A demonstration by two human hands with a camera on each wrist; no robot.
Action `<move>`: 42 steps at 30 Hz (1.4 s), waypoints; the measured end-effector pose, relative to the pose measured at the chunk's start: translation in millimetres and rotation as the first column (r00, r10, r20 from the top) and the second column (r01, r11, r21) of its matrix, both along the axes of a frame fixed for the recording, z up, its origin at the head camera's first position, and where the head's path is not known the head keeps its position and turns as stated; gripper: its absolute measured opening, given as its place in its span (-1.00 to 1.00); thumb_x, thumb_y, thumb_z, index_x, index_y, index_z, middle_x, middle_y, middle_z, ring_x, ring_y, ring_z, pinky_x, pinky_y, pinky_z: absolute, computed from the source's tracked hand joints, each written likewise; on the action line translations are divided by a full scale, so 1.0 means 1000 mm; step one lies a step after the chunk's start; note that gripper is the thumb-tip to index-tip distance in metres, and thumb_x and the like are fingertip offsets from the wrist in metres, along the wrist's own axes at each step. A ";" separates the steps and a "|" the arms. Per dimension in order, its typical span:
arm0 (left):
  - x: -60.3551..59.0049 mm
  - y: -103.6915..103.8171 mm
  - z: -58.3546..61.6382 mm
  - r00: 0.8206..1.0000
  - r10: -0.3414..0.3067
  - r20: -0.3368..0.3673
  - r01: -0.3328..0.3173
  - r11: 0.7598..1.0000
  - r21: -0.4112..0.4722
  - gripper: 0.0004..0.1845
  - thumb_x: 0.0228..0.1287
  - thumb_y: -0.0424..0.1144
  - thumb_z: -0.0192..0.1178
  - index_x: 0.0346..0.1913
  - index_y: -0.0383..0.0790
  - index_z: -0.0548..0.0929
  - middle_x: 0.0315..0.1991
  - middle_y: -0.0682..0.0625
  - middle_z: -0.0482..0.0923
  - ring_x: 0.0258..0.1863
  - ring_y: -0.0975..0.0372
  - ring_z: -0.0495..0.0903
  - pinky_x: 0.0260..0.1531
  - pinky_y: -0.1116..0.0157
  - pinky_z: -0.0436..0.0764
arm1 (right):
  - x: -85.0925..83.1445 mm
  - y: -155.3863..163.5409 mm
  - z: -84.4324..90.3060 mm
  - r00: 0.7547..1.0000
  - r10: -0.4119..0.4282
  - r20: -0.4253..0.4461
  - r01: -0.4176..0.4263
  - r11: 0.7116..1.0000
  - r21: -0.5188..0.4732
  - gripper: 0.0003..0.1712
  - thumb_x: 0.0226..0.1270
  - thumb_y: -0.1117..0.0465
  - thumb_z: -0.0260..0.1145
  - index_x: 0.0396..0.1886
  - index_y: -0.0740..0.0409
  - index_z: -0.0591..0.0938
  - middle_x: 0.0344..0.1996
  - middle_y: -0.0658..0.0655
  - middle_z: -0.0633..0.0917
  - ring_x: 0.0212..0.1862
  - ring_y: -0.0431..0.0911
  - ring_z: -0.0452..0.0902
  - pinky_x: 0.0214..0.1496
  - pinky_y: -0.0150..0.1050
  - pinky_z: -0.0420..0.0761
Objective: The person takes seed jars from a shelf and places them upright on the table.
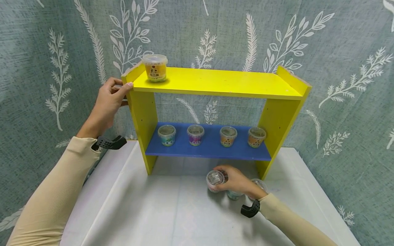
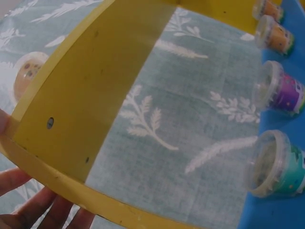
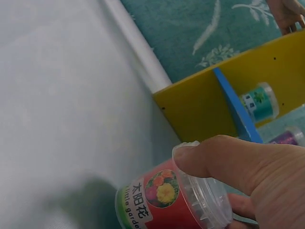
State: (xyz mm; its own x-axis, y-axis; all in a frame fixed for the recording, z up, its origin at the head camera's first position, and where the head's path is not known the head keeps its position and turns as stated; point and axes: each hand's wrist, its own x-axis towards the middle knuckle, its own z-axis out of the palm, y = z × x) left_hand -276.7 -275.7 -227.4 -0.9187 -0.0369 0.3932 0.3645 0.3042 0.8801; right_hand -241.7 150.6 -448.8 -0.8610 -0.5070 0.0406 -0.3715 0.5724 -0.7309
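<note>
My right hand grips a lidded plastic cup with a red flower label, low over the white table in front of the shelf unit. In the right wrist view the thumb lies across its clear lid. My left hand holds the top left corner of the yellow shelf unit, thumb at the front edge and fingers at the outer side. One orange-labelled cup stands on the top board near that hand. Partly behind my right hand and wrist are a teal cup and another clear-lidded cup.
On the blue middle board stand a teal cup, a purple cup and two orange cups, spaced apart. The white table spreads below. Leaf-patterned green cloth hangs behind and at both sides.
</note>
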 end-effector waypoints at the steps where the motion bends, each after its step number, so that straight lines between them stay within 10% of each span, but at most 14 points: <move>1: 0.000 0.000 0.000 1.000 0.001 0.000 -0.001 1.000 0.000 -0.64 0.53 0.14 0.12 0.12 0.01 0.39 0.07 0.03 0.49 0.08 0.17 0.52 0.14 0.08 0.51 | 0.000 0.000 0.000 1.000 0.007 -0.010 -0.007 1.000 0.009 -0.25 0.11 0.12 0.63 0.30 0.17 0.58 0.06 0.05 0.67 0.07 -0.03 0.57 0.12 -0.02 0.58; 19: -0.001 -0.001 0.001 1.000 0.001 0.007 -0.001 1.000 0.002 -0.63 0.52 0.15 0.13 0.12 0.01 0.41 0.07 0.02 0.49 0.06 0.17 0.52 0.13 0.08 0.53 | -0.003 -0.008 -0.005 0.980 0.139 -0.143 -0.117 0.982 0.149 -0.27 0.09 0.13 0.62 0.25 0.28 0.59 0.01 0.10 0.68 0.02 -0.01 0.61 0.06 -0.06 0.63; 42: -0.001 -0.002 -0.001 1.000 0.000 -0.008 0.000 1.000 -0.005 -0.65 0.52 0.13 0.13 0.13 0.02 0.42 0.04 0.02 0.47 0.04 0.18 0.52 0.07 0.15 0.53 | -0.004 -0.005 -0.003 0.985 0.143 -0.094 -0.130 0.982 0.135 -0.20 0.19 0.15 0.60 0.40 0.25 0.50 0.28 0.25 0.60 0.24 0.14 0.56 0.25 0.07 0.57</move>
State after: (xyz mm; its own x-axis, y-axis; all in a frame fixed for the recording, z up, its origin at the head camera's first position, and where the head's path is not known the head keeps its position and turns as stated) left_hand -277.9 -277.4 -228.5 -0.9154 -0.0350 0.4009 0.3716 0.3091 0.8754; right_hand -245.8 145.6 -451.4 -0.7781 -0.6259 0.0526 -0.5219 0.5976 -0.6087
